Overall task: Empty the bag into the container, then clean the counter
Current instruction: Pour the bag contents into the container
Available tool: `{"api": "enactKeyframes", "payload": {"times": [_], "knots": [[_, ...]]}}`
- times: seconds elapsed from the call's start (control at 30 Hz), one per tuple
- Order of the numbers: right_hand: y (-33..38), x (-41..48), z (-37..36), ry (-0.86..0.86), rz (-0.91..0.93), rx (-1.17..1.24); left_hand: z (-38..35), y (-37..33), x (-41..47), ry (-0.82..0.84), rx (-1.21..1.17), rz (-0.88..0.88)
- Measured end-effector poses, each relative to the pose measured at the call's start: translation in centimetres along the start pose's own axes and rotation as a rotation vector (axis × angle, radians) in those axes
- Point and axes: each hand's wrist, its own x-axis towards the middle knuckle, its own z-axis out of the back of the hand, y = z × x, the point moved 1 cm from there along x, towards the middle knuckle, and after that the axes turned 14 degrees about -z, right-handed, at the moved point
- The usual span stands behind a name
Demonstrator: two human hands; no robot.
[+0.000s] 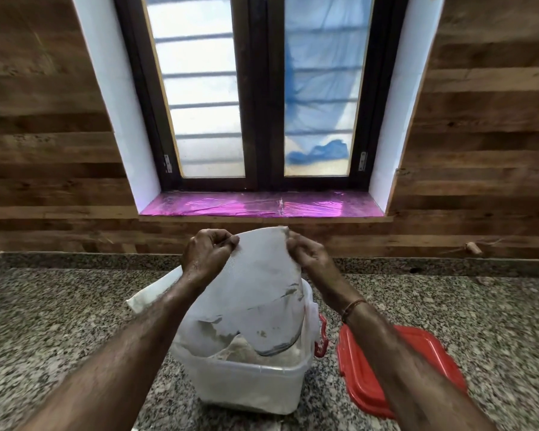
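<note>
White, limp, dust-smeared plastic bag (262,275): held upside down by its closed bottom edge, with the open mouth hanging inside the tub below.
Left hand (206,253): fingers are curled, and the bag's upper left corner is pinched between thumb and fingertips.
Right hand (305,253): fingers are curled likewise, and the upper right corner is pinched.
Handling: the bag is judged light and nearly spent. The film is soft and without stiffness, so it will fold or sag wherever it is not held. The powder coating may make it slippery.
Where to hold: the two bottom corners are judged best, as they are taken now. The mouth stays free and residue can be shaken down.
Clear square plastic tub (255,387): stands on the counter directly under the hands. A red side latch (322,337) shows on its right, and pale powder (241,348) is seen inside.
Flat red plastic lid (395,368): lies just right of the tub, partly hidden by the right forearm.
Speckled grey granite counter (59,321): carries the tub and the lid. Any spilled powder cannot be told against the speckle.
Writing: none can be read on the bag, tub or lid.
</note>
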Motion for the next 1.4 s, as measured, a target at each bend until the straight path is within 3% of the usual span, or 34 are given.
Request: {"api": "enactKeyframes", "payload": {"times": [0.13, 0.23, 0.27, 0.33, 0.4, 0.43, 0.5, 0.53, 0.6, 0.67, 0.73, 0.8, 0.87, 0.93, 1.0, 1.07, 1.2, 1.3, 1.4], "knots": [[-0.8, 2.0, -0.1, -0.225, -0.042, -0.261, -0.4, -0.6, -0.3, 0.012, -0.021, 0.006], [-1.2, 2.3, 0.9, -0.353, -0.168, -0.286, -0.2, -0.4, -0.1, 0.004, 0.026, 0.030], [-0.8, 2.2, 1.1, -0.410, -0.122, -0.281, -0.1, -0.5, -0.1, 0.004, 0.050, 0.036], [1.2, 1.2, 0.4, -0.523, 0.204, -0.375, -0.4, -1.0, 0.0, 0.013, 0.094, 0.025], [3.3, 0.6, -0.7, -0.473, 0.504, -0.668, -0.9, -1.7, 0.1, 0.023, 0.118, -0.001], [3.8, 0.5, -1.2, -0.415, 0.561, -0.879, -1.1, -2.1, 0.1, 0.024, 0.121, -0.009], [3.8, 0.9, -0.9, -0.327, 0.413, -1.238, -1.4, -2.4, 0.0, 0.024, 0.135, -0.017], [3.9, 1.3, -0.1, -0.337, 0.294, -1.308, -1.4, -2.3, -0.1, 0.036, 0.158, -0.014], [4.2, 1.8, 1.3, -0.453, 0.162, -1.285, -1.4, -1.9, -0.6, 0.051, 0.210, 0.011], [4.5, 1.3, 1.4, -0.551, 0.336, -1.130, -1.5, -1.7, -0.9, 0.058, 0.239, 0.006], [4.5, 0.8, 0.5, -0.407, 0.567, -1.092, -1.6, -2.3, -0.7, 0.065, 0.233, -0.031], [3.4, 0.7, -0.4, -0.226, 0.444, -1.320, -1.7, -3.0, -0.4, 0.077, 0.203, -0.062], [2.9, 1.0, 0.7, -0.287, 0.193, -1.389, -2.0, -3.4, -0.7, 0.113, 0.211, -0.085], [3.2, 0.9, 1.2, -0.441, 0.221, -1.269, -2.1, -3.0, -1.1, 0.128, 0.231, -0.086], [3.2, 0.4, 0.6, -0.376, 0.322, -1.216, -2.0, -2.7, -1.1, 0.127, 0.233, -0.102], [2.5, 0.0, -0.3, -0.244, 0.215, -1.319, -2.0, -3.1, -1.0, 0.138, 0.215, -0.149], [2.4, 0.8, -0.1, -0.487, 0.053, -1.208, -1.4, -3.5, -1.3, 0.231, 0.227, -0.263], [2.9, 0.9, 0.8, -0.555, -0.023, -1.178, 1.1, -1.3, -0.9, 0.249, 0.360, -0.273], [3.4, 0.8, -1.6, -0.427, 0.064, -1.199, 2.6, 0.1, -1.0, 0.217, 0.350, -0.286]]}}
